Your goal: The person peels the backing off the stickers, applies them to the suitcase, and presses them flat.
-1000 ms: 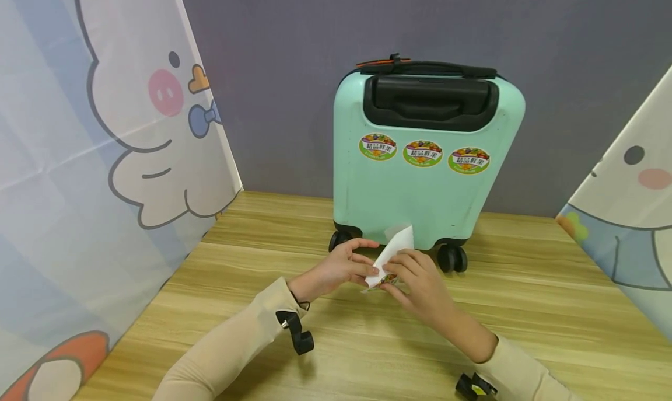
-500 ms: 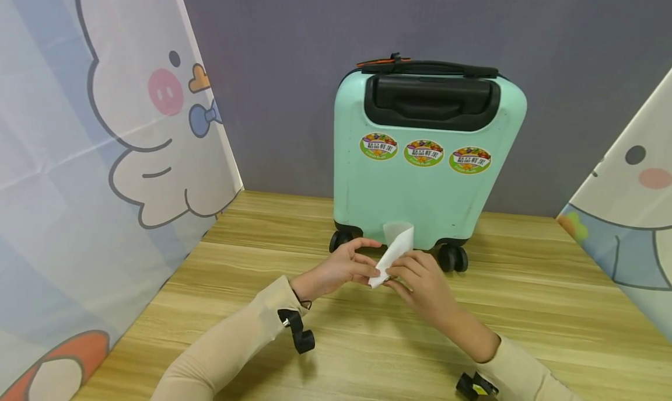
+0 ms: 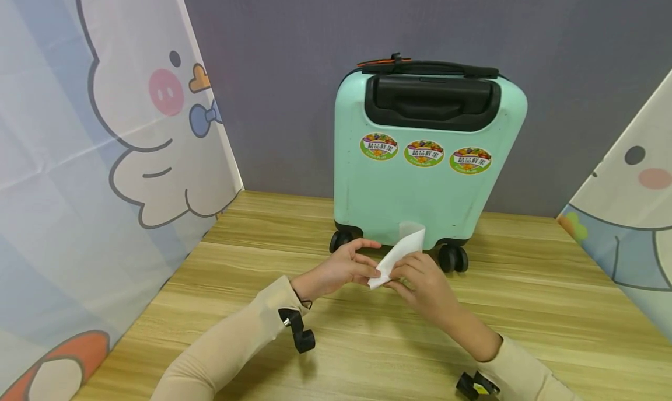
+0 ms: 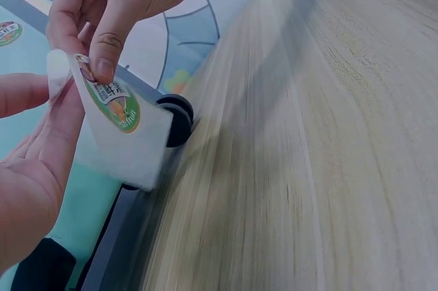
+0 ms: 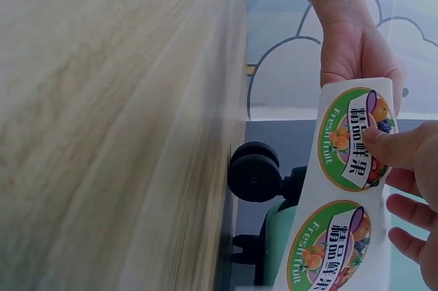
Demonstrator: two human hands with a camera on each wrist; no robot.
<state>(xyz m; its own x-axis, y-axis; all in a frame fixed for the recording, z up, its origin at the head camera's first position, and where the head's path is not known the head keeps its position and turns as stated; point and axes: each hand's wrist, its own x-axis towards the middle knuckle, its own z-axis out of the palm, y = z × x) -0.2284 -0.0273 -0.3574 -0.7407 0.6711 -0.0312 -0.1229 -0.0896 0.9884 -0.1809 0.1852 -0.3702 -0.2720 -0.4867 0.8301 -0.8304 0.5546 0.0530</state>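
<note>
Compared with a second ago, the sticker strip [image 3: 403,250] in your hands has turned: its far end has swung to the right, and the bit of print that showed by your right thumb in the head view is gone, leaving the white backing on show there. Your left hand [image 3: 341,269] sits almost where it was, and the mint suitcase [image 3: 409,199] beyond, with its three oval stickers in a row, hasn't moved noticeably.

The strip's long axis now runs slantwise, from the near left by your left thumb to the far right, where a paler, see-through flap lies against the view of the suitcase's lower face; you can't tell whether the two touch. The strip is held above the table [image 3: 362,348], between your hands, on the near side of the suitcase.

Both grips are closed on the strip. Your left thumb and fingers pinch its near-left end, where the left wrist view shows the white backing curled over. Your right hand [image 3: 427,284] pinches it farther right, thumb on the printed side, over one of two "Fresh fruit" ovals lined up lengthwise in the right wrist view.
</note>
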